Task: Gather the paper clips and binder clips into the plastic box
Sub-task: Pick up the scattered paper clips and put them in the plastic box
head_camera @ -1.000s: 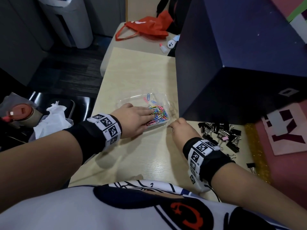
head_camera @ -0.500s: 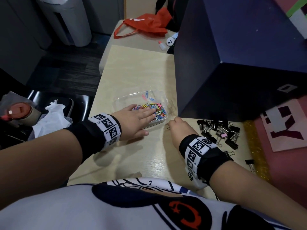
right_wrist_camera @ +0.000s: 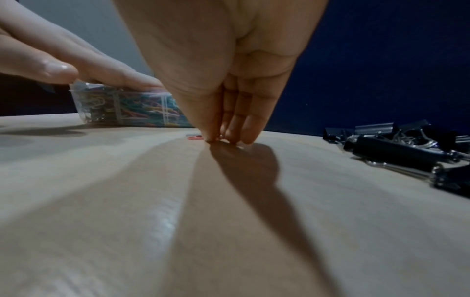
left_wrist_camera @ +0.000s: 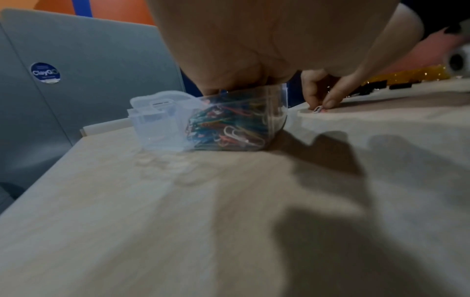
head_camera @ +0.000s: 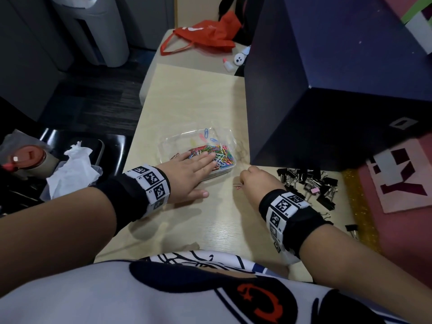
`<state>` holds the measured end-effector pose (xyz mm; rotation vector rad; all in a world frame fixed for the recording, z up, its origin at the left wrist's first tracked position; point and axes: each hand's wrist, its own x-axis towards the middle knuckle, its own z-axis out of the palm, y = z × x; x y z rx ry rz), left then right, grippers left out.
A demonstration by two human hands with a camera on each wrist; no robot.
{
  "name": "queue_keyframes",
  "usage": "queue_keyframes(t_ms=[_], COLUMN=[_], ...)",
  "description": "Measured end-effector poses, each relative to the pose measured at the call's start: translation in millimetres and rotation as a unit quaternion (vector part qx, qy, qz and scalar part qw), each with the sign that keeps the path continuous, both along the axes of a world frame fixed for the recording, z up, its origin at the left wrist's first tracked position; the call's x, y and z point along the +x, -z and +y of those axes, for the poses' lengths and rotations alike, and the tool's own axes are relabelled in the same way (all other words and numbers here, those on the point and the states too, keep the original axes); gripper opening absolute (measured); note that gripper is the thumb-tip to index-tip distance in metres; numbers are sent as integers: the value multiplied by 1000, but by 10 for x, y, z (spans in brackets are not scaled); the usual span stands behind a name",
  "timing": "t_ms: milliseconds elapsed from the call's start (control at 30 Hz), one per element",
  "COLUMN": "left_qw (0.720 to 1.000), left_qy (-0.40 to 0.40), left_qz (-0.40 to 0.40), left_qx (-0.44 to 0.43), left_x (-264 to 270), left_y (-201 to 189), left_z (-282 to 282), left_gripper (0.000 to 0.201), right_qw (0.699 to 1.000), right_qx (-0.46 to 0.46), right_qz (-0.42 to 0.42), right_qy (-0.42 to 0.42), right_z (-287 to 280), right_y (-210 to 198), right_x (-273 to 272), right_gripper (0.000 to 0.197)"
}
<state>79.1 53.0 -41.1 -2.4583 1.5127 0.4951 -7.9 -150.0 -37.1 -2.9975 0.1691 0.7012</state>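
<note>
A clear plastic box full of coloured paper clips sits mid-table. My left hand lies flat on top of it, fingers straight. Just right of the box's near corner, my right hand points down at the table and pinches a loose paper clip between thumb and fingertips. A red clip lies beside the thumb. A heap of black binder clips lies to the right of that hand.
A large dark blue box stands right behind the binder clips and beside the plastic box. One stray binder clip lies near the table's right edge. The box's hinged lid hangs open on its far side. A red bag lies far back.
My right hand has drawn slightly back from the box corner and its fingertips have closed on a loose clip on the table. The left hand stays on the box.
</note>
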Motion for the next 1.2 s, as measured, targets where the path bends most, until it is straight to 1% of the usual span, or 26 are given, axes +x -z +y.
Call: queue_keyframes(t_ms=[100,200,267,333,400,467,533,567,633,667,700,767,800,867,967,1033,1100,1133,1200], left_qw=[1000,999,999,1000,1000,999,996,993,979,972,967,964,964,962,952,945,936,934,933], left_qy=[11,-19,-32,-23,-21,-32,-51,-68,-122,-157,-192,-233,-237,-239,-265,-305,-345,-354,-359], left_qz=[-2,0,10,9,10,24,32,28,-3,-23,-38,-58,-69,-91,-109,-74,-29,-20,-11], left_qx=[-17,-33,-16,7,12,-10,-61,-95,-162,-174,-164,-114,-97,-99,-111,-91,-62,-52,-37], left_x=[9,57,80,80,89,112,149,173,222,261,307,380,399,404,328,280,244,226,185], left_y=[-20,-77,-76,-43,-14,-14,-25,-30,-52,-70,-99,-173,-198,-218,-278,-349,-400,-410,-425], left_z=[-8,17,54,73,76,78,87,96,126,144,161,182,193,215,192,158,117,92,33], left_gripper=[88,100,112,124,126,124,116,108,79,66,54,40,37,33,27,27,30,31,31], right_qw=[999,996,995,994,994,994,995,995,996,995,992,981,975,967,968,975,982,984,986], right_qx=[-5,-6,-7,-3,5,11,13,14,29,44,62,104,126,159,152,130,126,127,125], right_qz=[25,63,80,80,77,73,69,65,31,1,-36,-110,-136,-162,-168,-150,-102,-83,-70], right_qy=[36,61,66,71,73,77,76,75,82,92,104,123,125,118,107,98,94,93,89], right_z=[17,18,22,27,42,49,52,52,56,66,82,130,157,209,219,184,150,144,151], right_y=[-6,-1,2,8,6,0,-16,-28,-76,-120,-166,-256,-295,-340,-342,-322,-296,-292,-311], right_x=[24,65,66,56,45,40,36,35,51,71,100,182,227,310,371,381,387,389,397], right_gripper=[30,31,34,36,35,33,30,29,27,26,25,19,16,16,30,39,46,47,45])
